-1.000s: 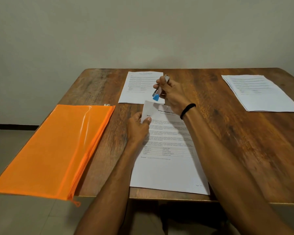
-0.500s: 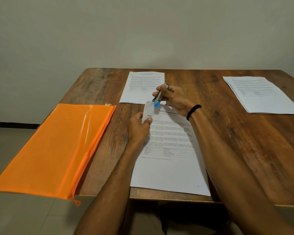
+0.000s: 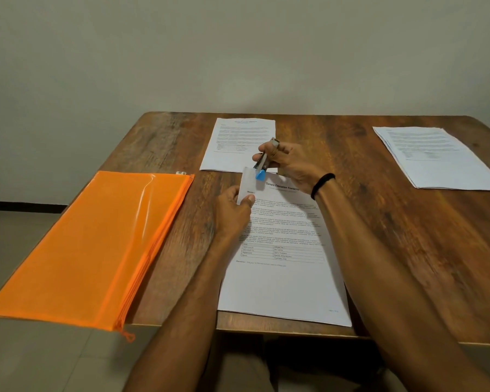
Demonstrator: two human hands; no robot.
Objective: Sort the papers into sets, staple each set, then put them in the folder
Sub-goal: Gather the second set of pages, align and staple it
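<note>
Right hand grips a stapler at the top left corner of the near paper set

The slim metal stapler slants, its long axis running from the far steel end down to a blue plastic tip that points toward the person and touches the raised corner. The fingers hide most of its body, so whether its mouth is round the sheets cannot be told. The left hand pinches that corner between thumb and fingers, lifting it off the wooden table; the set lies lengthwise, its near edge overhanging the table's edge. A glossy orange zip folder lies at the left, overhanging too. Two more white sets lie farther off, one behind the stapler, one far right; their print is unreadable
</note>
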